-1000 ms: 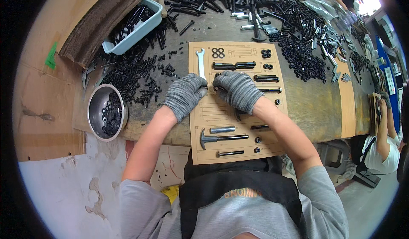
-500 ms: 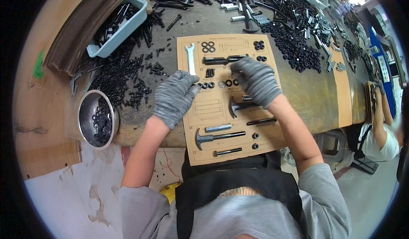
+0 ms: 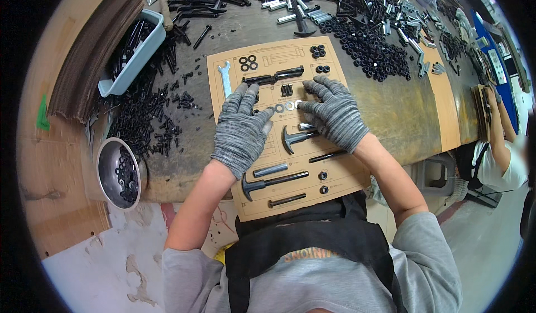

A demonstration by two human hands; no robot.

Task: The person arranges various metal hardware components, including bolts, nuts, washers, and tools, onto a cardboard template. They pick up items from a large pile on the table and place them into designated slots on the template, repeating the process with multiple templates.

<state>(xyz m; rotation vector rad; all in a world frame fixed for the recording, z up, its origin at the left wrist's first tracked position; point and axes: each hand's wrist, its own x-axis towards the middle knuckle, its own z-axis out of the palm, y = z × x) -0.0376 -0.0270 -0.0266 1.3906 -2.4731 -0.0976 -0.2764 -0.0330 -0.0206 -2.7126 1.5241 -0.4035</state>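
Both hands, in grey knit gloves, rest over a brown cardboard sheet printed with outlines and laid with hardware. My left hand has its fingers stretched out at the left end of a row of washers, partly covering it. My right hand spreads its fingers at the row's right end, fingertips by a silver washer. Between the hands lie small black screws. An open-end wrench, black bolts, nuts, a T-shaped black part and a silver tube lie around them.
A blue bin of black parts and a steel bowl of washers stand left, beside loose screws. Nuts and black metal parts are heaped along the far side. At right, another person's arm reaches toward cardboard.
My left hand has moved from beside the wrench to over the washer row. My right hand has opened and settled at the row's right end. The sheet sits further left in view.
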